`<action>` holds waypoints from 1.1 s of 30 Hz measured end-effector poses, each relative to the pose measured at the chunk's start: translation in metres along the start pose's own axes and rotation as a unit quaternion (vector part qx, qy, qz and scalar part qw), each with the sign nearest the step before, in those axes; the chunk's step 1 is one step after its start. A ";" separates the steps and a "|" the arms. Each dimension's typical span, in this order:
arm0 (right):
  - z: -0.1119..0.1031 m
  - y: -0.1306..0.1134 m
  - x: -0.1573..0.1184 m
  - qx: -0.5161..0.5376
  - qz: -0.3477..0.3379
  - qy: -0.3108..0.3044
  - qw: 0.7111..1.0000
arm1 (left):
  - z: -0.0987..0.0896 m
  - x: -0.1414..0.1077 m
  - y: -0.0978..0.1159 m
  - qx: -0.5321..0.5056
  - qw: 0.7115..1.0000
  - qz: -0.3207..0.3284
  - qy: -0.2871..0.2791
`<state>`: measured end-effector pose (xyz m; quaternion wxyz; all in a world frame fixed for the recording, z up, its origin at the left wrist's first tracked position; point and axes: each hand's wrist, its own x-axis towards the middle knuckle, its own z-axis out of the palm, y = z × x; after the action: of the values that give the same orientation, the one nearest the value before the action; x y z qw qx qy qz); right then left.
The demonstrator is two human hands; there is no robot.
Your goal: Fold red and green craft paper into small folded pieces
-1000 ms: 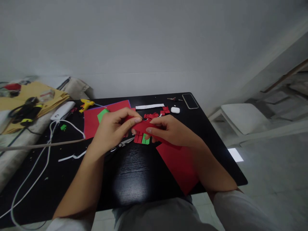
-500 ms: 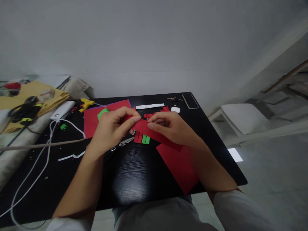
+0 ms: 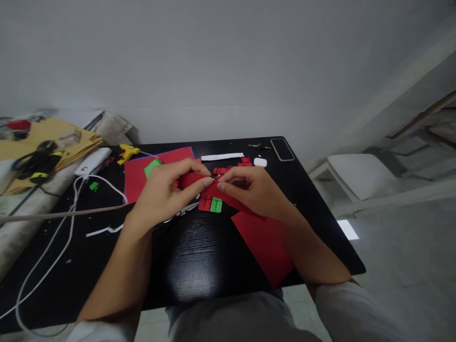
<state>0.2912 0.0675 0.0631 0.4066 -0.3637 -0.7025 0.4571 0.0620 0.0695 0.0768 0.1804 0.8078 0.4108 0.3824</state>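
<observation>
A red paper strip (image 3: 233, 201) is pinched between the fingers of both hands above the middle of the black table. My left hand (image 3: 173, 184) is closed on its left part, thumb near the upper edge. My right hand (image 3: 251, 189) is closed on it just to the right, the fingertips of the two hands close together. Below the strip lie small folded red pieces (image 3: 204, 204) and a green piece (image 3: 216, 205). Scissors (image 3: 183, 211) lie partly under my left hand. A red sheet (image 3: 265, 244) lies beneath my right forearm.
Red sheets (image 3: 137, 178), a yellow glue gun (image 3: 128, 153) and white cables (image 3: 73, 213) are at the left. Along the back are a white strip (image 3: 221, 156), keys (image 3: 259, 146), a white case (image 3: 260, 162) and a phone (image 3: 282, 149). A white stool (image 3: 359, 175) stands right of the table (image 3: 192, 266).
My left fingertips have shifted slightly right, closer to my right fingertips. The red strip between the hands now bends more, and its left part bulges beneath my left fingers.
</observation>
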 end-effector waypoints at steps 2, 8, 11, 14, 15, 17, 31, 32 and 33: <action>0.000 0.001 0.001 -0.001 0.000 -0.006 1.000 | 0.000 0.000 0.000 -0.009 1.000 0.002 -0.010; -0.008 0.000 0.003 0.008 0.019 -0.028 0.999 | 0.000 0.000 0.000 -0.016 0.999 -0.023 0.022; -0.012 -0.001 0.002 0.011 0.030 -0.031 0.999 | -0.001 -0.001 -0.001 -0.014 0.999 -0.033 0.029; -0.012 0.000 0.001 -0.011 0.028 -0.024 0.999 | -0.003 -0.001 -0.001 0.007 1.000 -0.026 0.010; -0.011 0.000 0.000 -0.024 0.022 -0.021 0.999 | -0.003 -0.001 0.000 0.021 1.000 -0.018 0.001; -0.010 0.001 -0.001 -0.053 0.006 -0.019 0.998 | -0.004 0.000 0.004 0.058 0.998 0.010 -0.015; -0.019 0.004 0.000 -0.084 -0.009 -0.038 0.996 | -0.009 0.000 0.002 0.110 0.990 0.042 -0.073; -0.020 0.004 -0.001 -0.084 -0.010 -0.038 0.996 | -0.010 0.000 0.002 0.117 0.990 0.043 -0.073; -0.021 0.004 -0.001 -0.087 -0.012 -0.038 0.995 | -0.011 -0.001 0.003 0.130 0.988 0.044 -0.073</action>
<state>0.3107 0.0754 0.0643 0.3522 -0.3718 -0.7587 0.4026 0.0551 0.0668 0.0856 0.0865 0.8671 0.4070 0.2737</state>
